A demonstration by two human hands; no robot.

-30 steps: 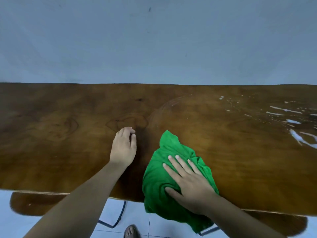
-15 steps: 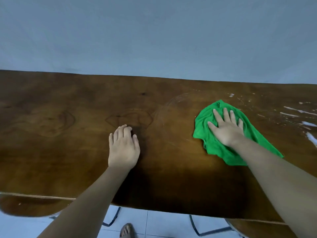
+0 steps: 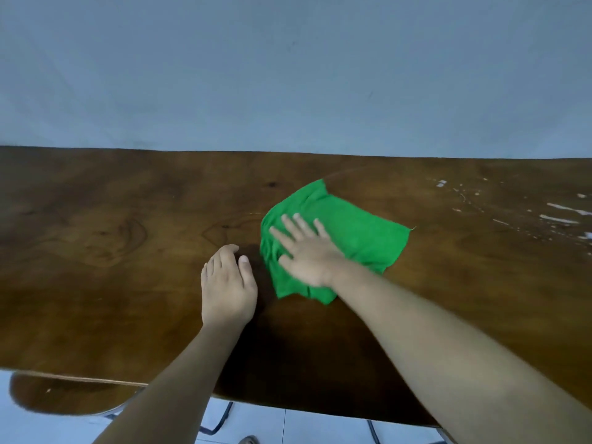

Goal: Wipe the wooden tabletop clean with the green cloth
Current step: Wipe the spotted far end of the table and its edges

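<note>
One wide brown wooden table (image 3: 112,283) carries one crumpled bright green cloth (image 3: 358,232) near its middle. Two bare hands lie on it: one left hand (image 3: 228,290), one right hand (image 3: 307,254). Several white streaks (image 3: 559,218) mark its far right corner.

No readable text, labels, brands, numbers or signs on any surface.

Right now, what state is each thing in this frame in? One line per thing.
green cloth: crumpled, lying flat on the tabletop, pressed under the right hand.
right hand: open, fingers spread, palm down on the cloth.
left hand: empty, fingers curled, resting on the wood beside the cloth.
wooden tabletop: bare on the left; white streaks unwiped at far right.
</note>
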